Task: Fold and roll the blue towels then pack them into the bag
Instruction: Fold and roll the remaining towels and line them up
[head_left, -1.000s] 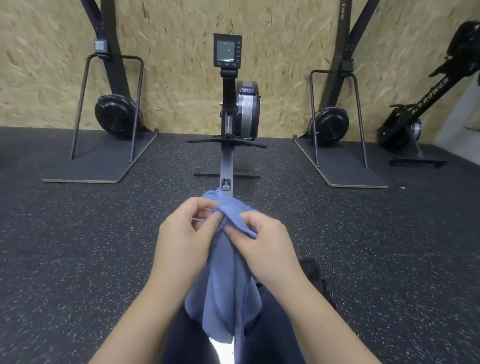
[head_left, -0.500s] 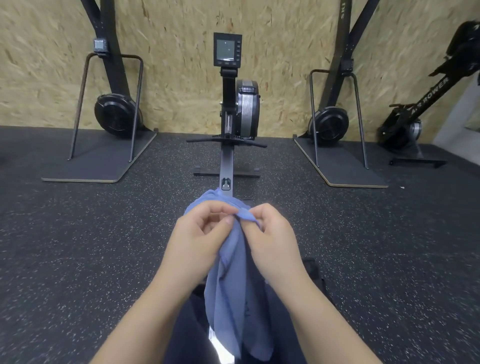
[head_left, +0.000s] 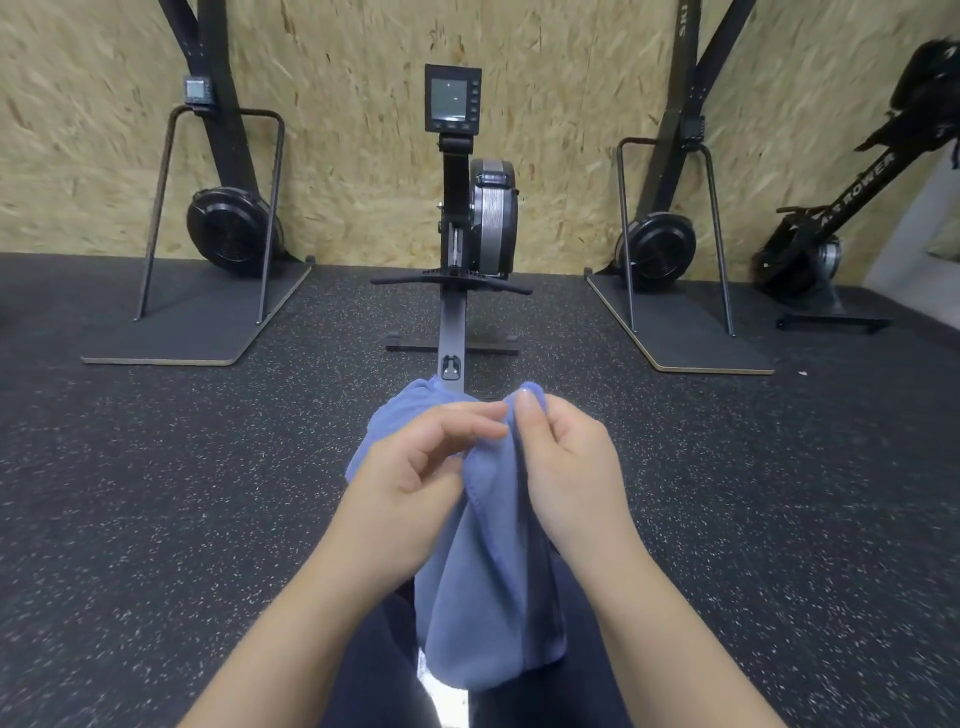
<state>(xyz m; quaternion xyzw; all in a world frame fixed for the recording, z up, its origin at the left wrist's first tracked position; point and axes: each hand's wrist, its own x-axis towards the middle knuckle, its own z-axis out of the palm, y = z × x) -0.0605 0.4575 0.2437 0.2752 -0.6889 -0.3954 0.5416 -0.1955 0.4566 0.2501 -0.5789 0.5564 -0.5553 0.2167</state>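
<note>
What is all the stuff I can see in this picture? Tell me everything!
blue towel: one, blue, hanging bunched between the two hands, over the lap
rowing machine: one, black and grey, straight ahead, its rail running toward the person
monitor: one, black with a grey screen, on top of the rowing machine
ski trainers: two, black, standing on flat boards left and right against the wall
folded rower: one, black, tipped up at far right
floor: black with light speckles
wall: tan chipboard
left hand: fingers curled on the towel's top edge
right hand: pinching the towel's top corner
</note>
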